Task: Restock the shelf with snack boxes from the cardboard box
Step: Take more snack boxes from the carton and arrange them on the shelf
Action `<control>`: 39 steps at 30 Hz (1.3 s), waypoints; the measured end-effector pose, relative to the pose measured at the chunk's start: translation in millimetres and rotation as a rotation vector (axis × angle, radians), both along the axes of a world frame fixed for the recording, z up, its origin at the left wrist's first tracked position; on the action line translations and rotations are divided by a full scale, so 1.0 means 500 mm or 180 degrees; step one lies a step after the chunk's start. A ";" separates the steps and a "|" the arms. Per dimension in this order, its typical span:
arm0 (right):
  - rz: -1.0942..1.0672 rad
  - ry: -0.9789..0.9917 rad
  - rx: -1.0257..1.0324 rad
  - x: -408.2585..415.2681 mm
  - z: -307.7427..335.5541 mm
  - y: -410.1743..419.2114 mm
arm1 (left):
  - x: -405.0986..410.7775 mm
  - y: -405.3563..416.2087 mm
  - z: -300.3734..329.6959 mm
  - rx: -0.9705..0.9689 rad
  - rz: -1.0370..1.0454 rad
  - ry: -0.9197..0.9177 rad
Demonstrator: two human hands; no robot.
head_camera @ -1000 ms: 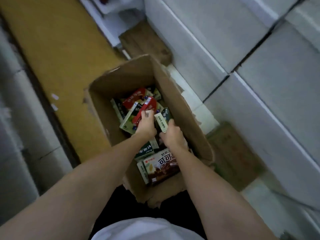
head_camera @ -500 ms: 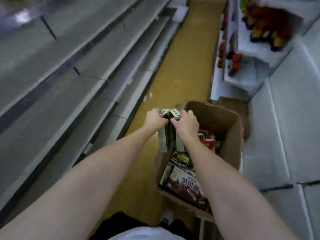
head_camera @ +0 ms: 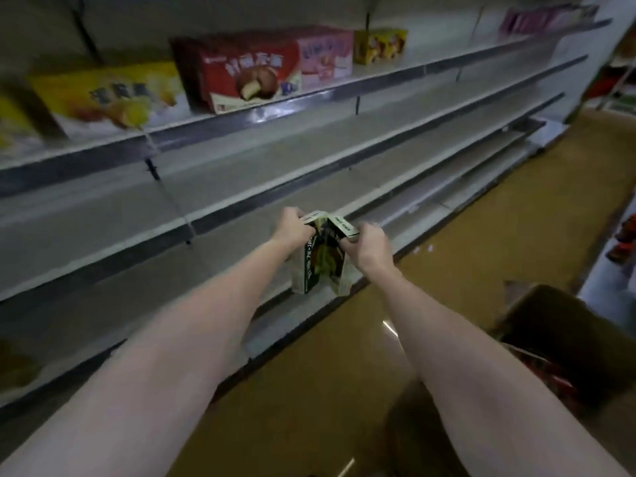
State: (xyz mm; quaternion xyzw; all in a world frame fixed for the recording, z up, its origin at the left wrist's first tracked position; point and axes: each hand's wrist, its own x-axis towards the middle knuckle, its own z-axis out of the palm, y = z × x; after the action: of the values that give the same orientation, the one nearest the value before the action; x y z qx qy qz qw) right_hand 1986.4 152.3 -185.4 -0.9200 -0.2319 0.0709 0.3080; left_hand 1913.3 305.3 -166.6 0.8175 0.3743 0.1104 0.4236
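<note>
Shelving filled the left of the view, its lower tiers bare under a top tier carrying a yellow box, a red box and a pink box. Just in front of a bare middle tier, the left hand and the right hand each gripped the top end of one of two green snack boxes, fingers curled over the flaps. Both boxes hung upright, long axes vertical, faces together and splayed slightly at the top. They were held clear of every shelf surface, out over the front edge of the lower tiers, with neither hand clearly nearer the rack. Placing them looked to require a short push forward and to the left onto a tier. At far right, low on the yellow floor, stood the cardboard box, with more packets inside it.
</note>
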 end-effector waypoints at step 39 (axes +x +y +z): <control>0.3157 0.1330 0.0676 -0.937 0.154 0.577 | -1.190 0.249 0.196 0.0333 0.3186 0.0562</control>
State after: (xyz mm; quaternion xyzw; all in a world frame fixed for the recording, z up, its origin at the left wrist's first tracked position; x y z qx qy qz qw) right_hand 1517.8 441.0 -108.6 -0.6306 -0.5775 0.3651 0.3683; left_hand 1318.2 429.6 -68.4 0.5644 0.7483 0.2489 0.2441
